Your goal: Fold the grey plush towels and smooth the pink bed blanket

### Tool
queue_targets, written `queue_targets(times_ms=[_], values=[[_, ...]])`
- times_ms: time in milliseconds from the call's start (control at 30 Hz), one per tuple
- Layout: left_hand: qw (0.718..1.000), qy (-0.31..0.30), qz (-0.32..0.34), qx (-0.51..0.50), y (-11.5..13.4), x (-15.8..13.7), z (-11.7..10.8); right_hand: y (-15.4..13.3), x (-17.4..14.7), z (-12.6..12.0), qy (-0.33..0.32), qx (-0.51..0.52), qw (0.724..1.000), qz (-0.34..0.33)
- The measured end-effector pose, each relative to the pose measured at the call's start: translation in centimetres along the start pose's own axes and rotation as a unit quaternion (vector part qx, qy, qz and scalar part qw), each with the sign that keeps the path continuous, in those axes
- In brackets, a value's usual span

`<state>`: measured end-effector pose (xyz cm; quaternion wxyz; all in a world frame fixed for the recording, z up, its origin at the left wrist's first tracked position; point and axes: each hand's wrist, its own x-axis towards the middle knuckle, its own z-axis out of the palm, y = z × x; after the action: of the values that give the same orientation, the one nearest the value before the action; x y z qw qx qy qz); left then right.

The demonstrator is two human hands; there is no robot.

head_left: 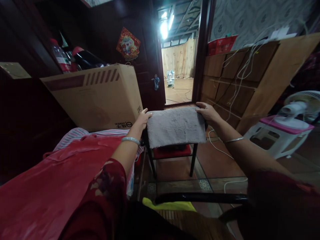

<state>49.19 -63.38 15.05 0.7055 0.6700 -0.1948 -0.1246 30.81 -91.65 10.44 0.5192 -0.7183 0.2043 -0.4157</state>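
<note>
A grey plush cloth with straight edges lies spread over the upper part of a dark-framed chair. My left hand grips its far left corner, thumb on top and the other fingers partly hidden by the edge. At the far right corner, my right hand holds the cloth in the same way, with its fingers bent around the edge. Below the cloth's near edge shows a red seat.
To the left stand a large cardboard box and a bed-like surface with a red cover. On the right are a wooden cabinet with hanging cables and a white fan on a stool. A doorway opens ahead.
</note>
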Motion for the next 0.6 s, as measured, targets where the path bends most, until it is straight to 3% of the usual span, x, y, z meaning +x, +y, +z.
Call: queue_targets(times_ms=[133,333,433,600], values=[[1.000,-0.010,-0.002,-0.004,0.2,0.4,-0.1,-0.1,0.1,0.0,0.006,0.001,1.000,-0.011],[0.988,-0.016,0.099,0.118,0.5,-0.7,1.2,-0.6,0.3,-0.6,0.003,-0.115,0.993,-0.025],[0.980,0.004,0.112,0.162,0.7,-0.8,1.5,-0.5,0.0,-0.9,0.004,-0.218,0.974,-0.058],[0.955,0.055,0.120,0.264,1.0,-0.9,1.1,-1.2,-2.0,-0.4,0.051,-0.357,0.914,-0.186]])
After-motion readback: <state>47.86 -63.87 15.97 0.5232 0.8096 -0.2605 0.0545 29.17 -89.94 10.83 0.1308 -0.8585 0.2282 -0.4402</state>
